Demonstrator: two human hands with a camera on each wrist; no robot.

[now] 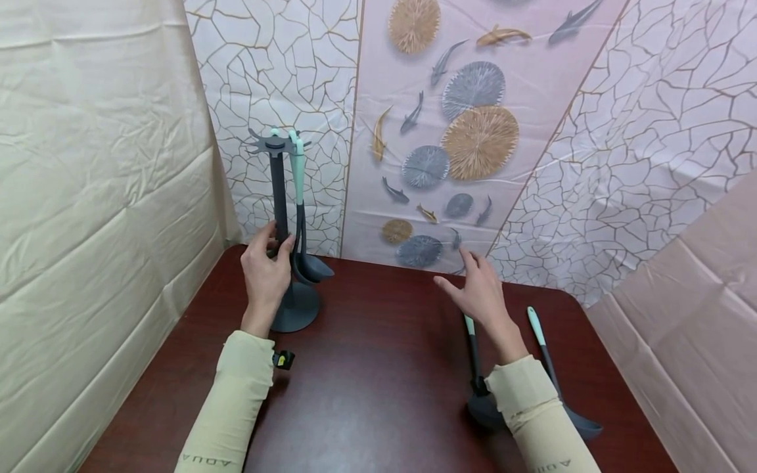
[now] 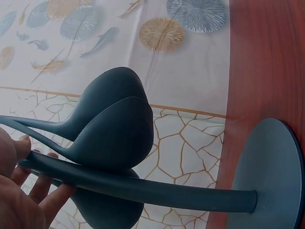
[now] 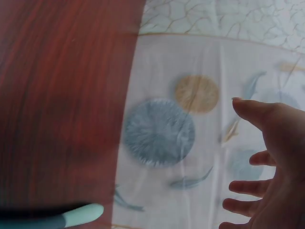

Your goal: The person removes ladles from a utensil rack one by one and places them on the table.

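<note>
My left hand (image 1: 266, 272) holds the dark pole of a utensil stand (image 1: 278, 190), with thumb and fingers on either side of the pole. The stand is upright on its round base (image 2: 264, 171) at the table's back left. Ladles (image 1: 316, 268) with mint handles hang from its notched top; their dark bowls (image 2: 116, 136) crowd the pole in the left wrist view. My right hand (image 1: 481, 295) hovers on the right, thumb and fingers spread, with nothing in it. Below it lies a mint-handled utensil (image 1: 473, 345), its dark head partly hidden by my sleeve.
Another mint-handled ladle (image 1: 547, 361) lies farther right on the dark red table (image 1: 367, 368), its bowl toward me. A patterned cloth (image 1: 378, 217) hangs behind the table's back edge, and pale cloth walls (image 1: 106, 217) stand on both sides.
</note>
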